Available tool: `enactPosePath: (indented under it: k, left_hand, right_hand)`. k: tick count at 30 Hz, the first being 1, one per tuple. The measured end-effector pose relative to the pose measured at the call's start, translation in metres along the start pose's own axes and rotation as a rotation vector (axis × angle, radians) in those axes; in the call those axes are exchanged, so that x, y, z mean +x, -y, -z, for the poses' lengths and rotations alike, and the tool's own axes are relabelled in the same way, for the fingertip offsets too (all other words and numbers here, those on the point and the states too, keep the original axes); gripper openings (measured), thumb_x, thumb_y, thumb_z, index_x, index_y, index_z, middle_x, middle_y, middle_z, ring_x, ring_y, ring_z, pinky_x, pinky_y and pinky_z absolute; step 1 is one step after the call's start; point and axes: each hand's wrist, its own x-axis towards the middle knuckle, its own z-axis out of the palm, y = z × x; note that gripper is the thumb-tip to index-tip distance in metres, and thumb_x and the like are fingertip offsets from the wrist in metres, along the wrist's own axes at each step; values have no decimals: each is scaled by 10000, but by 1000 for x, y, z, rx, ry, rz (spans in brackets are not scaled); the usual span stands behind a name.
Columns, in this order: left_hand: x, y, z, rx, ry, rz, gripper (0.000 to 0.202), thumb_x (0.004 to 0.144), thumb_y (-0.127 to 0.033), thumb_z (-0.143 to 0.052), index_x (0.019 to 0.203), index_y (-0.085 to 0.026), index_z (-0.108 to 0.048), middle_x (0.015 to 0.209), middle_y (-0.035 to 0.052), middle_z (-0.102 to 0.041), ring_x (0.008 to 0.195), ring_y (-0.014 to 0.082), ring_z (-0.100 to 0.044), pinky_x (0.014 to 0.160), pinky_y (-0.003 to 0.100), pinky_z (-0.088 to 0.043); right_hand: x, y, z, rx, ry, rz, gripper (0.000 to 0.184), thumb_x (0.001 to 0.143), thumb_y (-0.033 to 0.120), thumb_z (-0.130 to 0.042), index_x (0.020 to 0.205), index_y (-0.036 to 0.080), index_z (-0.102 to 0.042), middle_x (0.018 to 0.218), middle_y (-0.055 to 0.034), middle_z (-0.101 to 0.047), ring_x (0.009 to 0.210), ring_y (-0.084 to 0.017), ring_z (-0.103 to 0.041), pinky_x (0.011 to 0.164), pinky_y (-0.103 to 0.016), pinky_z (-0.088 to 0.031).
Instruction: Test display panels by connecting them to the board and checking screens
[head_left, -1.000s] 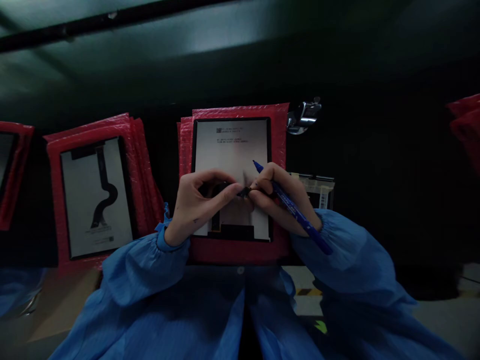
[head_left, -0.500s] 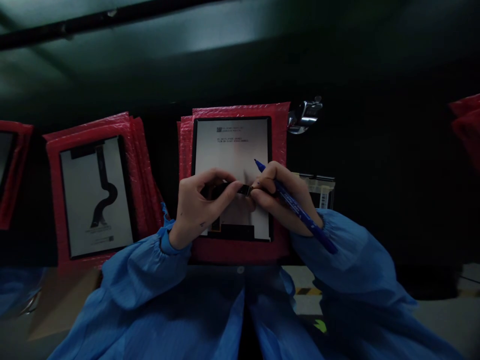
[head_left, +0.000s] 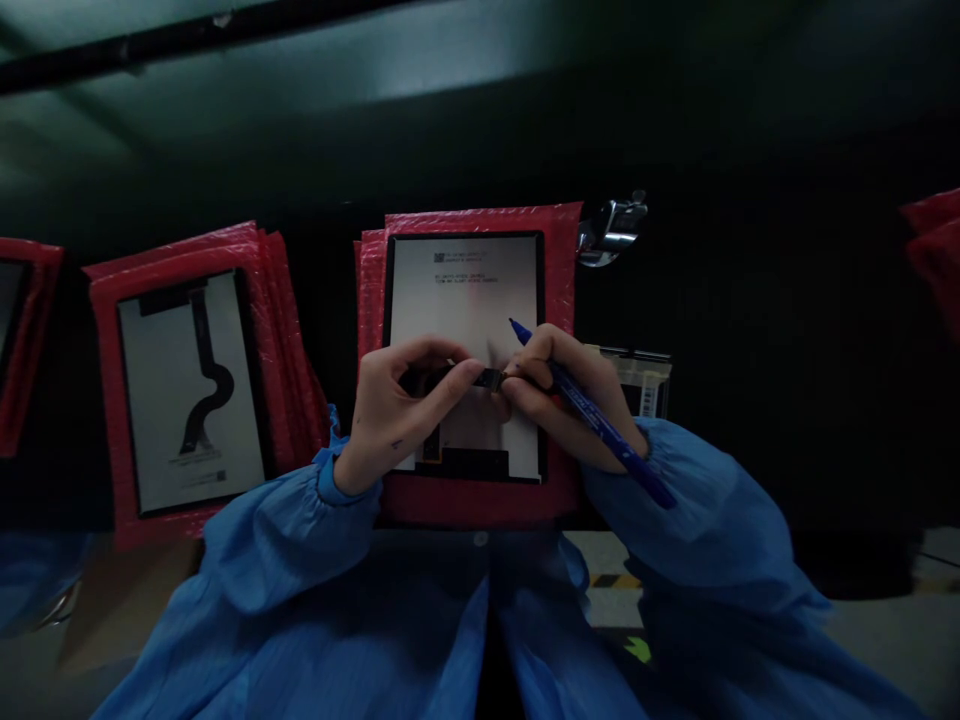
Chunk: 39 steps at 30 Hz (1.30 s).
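A small connector (head_left: 491,379) is pinched between both hands' fingertips: left hand (head_left: 397,405), right hand (head_left: 562,400), whose grip is also closed around a pen (head_left: 592,415).

- Dark work surface (head_left: 750,400), dimly lit, nearly black toward the back.
- Overhead, a dark bar (head_left: 187,40) crossing a greenish panel (head_left: 450,70) with faint sheen.
- Near edge paler (head_left: 885,640), with a yellow-black striped mark (head_left: 611,581).

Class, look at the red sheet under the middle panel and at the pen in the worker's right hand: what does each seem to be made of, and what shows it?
Red sheet: seemingly plastic bubble wrap, glossy, with a dimpled, glinting surface. Pen in the right hand: probably smooth blue plastic with pale printing along its barrel.
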Motion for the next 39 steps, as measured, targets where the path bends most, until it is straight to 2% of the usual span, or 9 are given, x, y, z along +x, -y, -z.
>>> enactPosePath:
  k: [10,18,24,31,39]
  left_hand:
    - [-2,2,-2,38,-10,-28,74,818,-188,-748,753,-169,-719,675,-9,-720,586,99,-657,537,169,-510]
    - [0,1,2,73,80,23,101,817,-236,-735,741,-169,-740,673,0,-724,583,114,-652,525,189,-506]
    - [0,2,2,37,98,-1,82,821,-198,-725,747,-166,-738,681,-1,-724,599,109,-657,547,181,-507]
    - [-3,-1,3,9,136,-52,90,835,-220,-739,769,-159,-741,657,-6,-716,552,96,-633,510,173,-491]
    - [-4,-2,4,21,135,-25,98,841,-225,-725,761,-170,-742,661,2,-717,559,102,-634,511,178,-495]
  right_hand:
    - [-2,-2,0,20,2,-4,278,913,187,-596,765,235,-365,665,41,-547,566,-126,-608,529,-260,-456]
    - [-2,-1,1,-100,-5,-71,275,867,221,-601,745,239,-355,653,44,-478,546,-106,-488,533,-267,-416]
    - [0,0,1,-181,-11,-11,227,838,183,-571,742,238,-372,640,48,-484,525,-100,-453,517,-250,-377]
    - [2,-1,0,-145,17,-39,247,826,185,-582,741,234,-356,692,28,-586,566,-104,-527,552,-232,-416]
    - [3,3,4,-78,59,10,283,830,176,-613,717,236,-361,655,33,-559,568,-116,-568,555,-237,-464]
